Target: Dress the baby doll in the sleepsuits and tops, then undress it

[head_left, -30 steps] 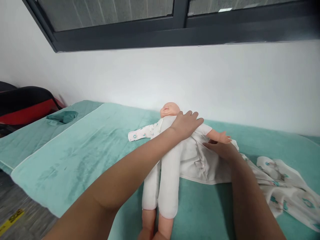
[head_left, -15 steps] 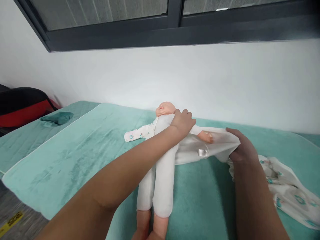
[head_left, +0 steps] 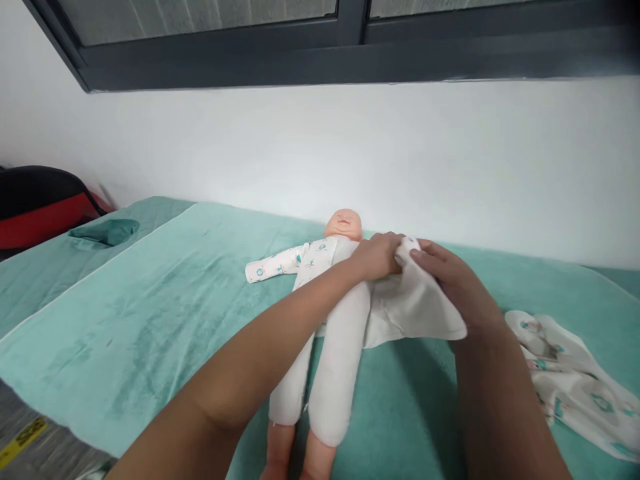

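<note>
A baby doll (head_left: 344, 224) lies on its back on a teal towel (head_left: 165, 300), head toward the wall, its white legs toward me. One arm wears a patterned sleeve (head_left: 280, 263). My left hand (head_left: 377, 255) is closed on the doll's chest, pinching the edge of a white garment (head_left: 415, 310). My right hand (head_left: 447, 280) grips the same garment flap from the right and holds it folded over the doll's body. The doll's other arm is hidden under the cloth.
A patterned white cloth (head_left: 570, 380) lies crumpled at the right on the towel. A small folded teal cloth (head_left: 103, 231) sits at the far left. A black and red bag (head_left: 35, 207) stands beyond it. The white wall and a dark window frame run behind.
My right hand has lifted the garment flap from the right side and carried it left over the doll's chest, covering the bare arm. My left hand has curled shut on the cloth.
</note>
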